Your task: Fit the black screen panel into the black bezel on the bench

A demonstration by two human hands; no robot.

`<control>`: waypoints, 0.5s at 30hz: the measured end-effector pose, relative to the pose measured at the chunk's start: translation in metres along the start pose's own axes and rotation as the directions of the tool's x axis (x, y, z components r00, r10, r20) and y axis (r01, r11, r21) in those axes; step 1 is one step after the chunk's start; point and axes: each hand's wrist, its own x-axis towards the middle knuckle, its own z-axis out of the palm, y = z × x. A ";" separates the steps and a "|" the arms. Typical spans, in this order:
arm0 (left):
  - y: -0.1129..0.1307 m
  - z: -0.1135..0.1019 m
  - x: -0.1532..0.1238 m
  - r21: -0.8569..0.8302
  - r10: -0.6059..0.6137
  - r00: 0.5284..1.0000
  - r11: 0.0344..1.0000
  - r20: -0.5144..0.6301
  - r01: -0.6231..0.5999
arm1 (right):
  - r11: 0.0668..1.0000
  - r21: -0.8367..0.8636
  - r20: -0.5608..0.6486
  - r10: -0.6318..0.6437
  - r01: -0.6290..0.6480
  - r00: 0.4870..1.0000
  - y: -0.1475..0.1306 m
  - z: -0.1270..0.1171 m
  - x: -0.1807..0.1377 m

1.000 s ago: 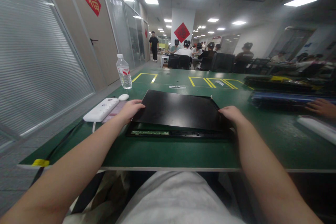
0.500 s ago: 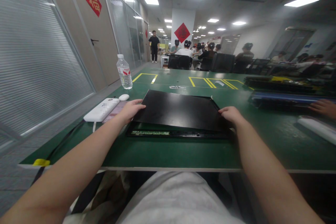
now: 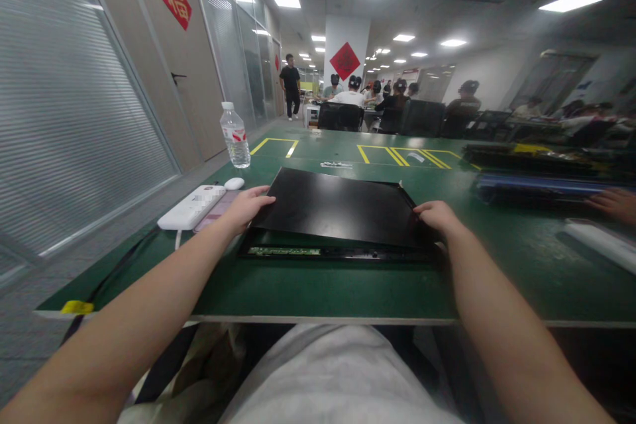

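A thin glossy black panel (image 3: 338,205) lies tilted over a shallow black frame (image 3: 368,254), its left side raised. Along the frame's near edge a green circuit strip (image 3: 284,252) shows. My left hand (image 3: 247,207) grips the panel's left edge, thumb on top and the other fingers partly behind it. At the right edge my right hand (image 3: 437,217) is closed, thumb and forefinger pinching the corner area where panel and frame meet; whether it holds both, I cannot tell.
On the green table (image 3: 322,291) stand a water bottle (image 3: 235,136) and, at left, a white power bank (image 3: 193,207), a phone (image 3: 217,211) and a small white case (image 3: 234,183). Dark panels (image 3: 536,189) lie at right, near another person's hand (image 3: 613,202). Yellow tape (image 3: 397,158) marks the far side.
The panel's far left corner has risen very slightly; both my hands keep their hold. In the background a standing person has taken a step.
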 end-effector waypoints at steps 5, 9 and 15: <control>-0.001 -0.002 0.000 0.014 0.066 0.998 0.998 0.021 -0.067 | 1.000 -0.010 0.002 0.007 -0.007 1.000 -0.003 -0.002 -0.003; -0.003 -0.003 0.003 0.126 0.102 0.995 0.987 0.006 -0.102 | 1.000 0.001 -0.006 -0.005 0.005 1.000 -0.005 -0.003 -0.004; -0.004 -0.005 0.003 0.443 0.172 0.983 0.877 0.068 -0.184 | 0.998 0.063 0.005 0.005 -0.005 1.000 -0.003 -0.003 -0.004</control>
